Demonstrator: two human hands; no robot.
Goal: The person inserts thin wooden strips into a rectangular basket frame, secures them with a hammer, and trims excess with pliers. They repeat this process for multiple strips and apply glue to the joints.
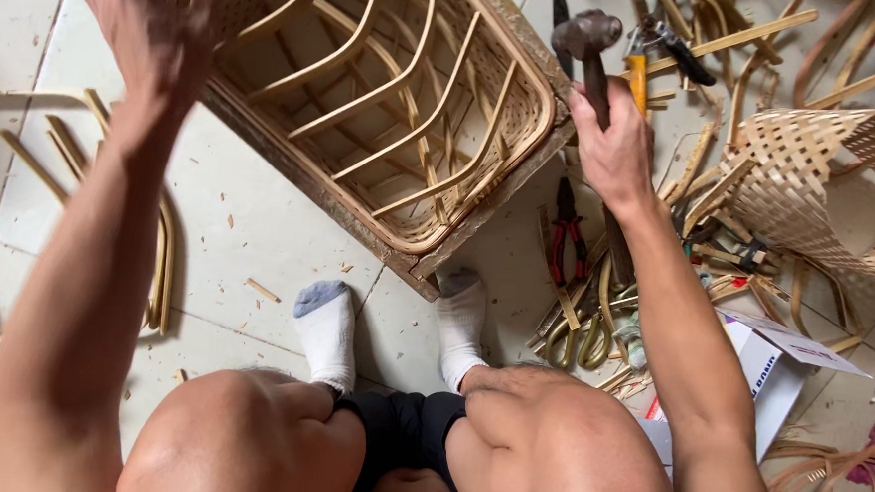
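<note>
A: While the right hand (614,145) fisted round the hammer (590,46) handle, where did the head point?
B: Far, just right of the rattan frame (385,104) corner. Left hand (150,21) spread, pressing the frame's far-left rim.

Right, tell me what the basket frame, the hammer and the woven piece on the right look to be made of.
Basket frame: pale bent cane or rattan ribs in a darker, rough wooden rim, seemingly unvarnished. Hammer, held in the right hand: dull grey metal head, worn; dark handle, probably wood. Woven piece: flat tan strips in open lattice, likely bamboo or cane, matte. The left hand rests on the frame's edge.
</note>
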